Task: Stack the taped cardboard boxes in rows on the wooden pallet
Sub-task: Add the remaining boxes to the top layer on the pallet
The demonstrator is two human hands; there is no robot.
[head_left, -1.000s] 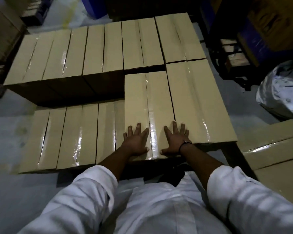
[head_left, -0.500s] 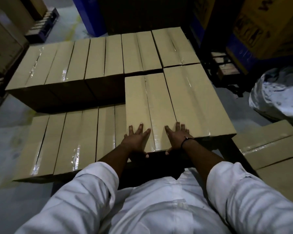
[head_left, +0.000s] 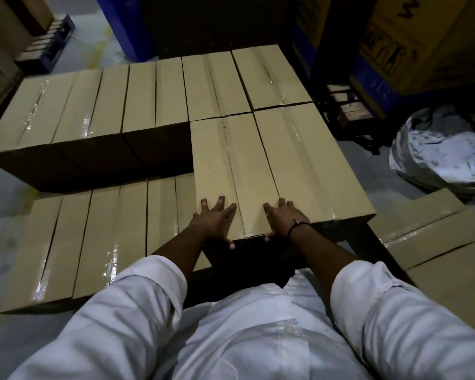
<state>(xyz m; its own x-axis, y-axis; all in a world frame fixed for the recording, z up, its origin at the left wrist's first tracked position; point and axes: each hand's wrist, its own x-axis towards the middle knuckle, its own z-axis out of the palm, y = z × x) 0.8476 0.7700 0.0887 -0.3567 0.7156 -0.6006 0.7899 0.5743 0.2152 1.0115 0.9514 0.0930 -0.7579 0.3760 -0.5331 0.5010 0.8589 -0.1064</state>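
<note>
White rolled-up sleeves (head_left: pixel 148 292), black band (head_left: pixel 299 226) on right wrist

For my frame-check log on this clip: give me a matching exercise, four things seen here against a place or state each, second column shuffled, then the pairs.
Things
1. left hand
2. right hand
3. taped box
4. plastic sack

Places or states
A. crumpled, far right of the stack
B. flat on the box top, dark band on its wrist
C. in the upper layer, under both hands
D. flat on the box top, wrist bare

Pairs: 1-D; 2-B; 3-C; 4-A
</note>
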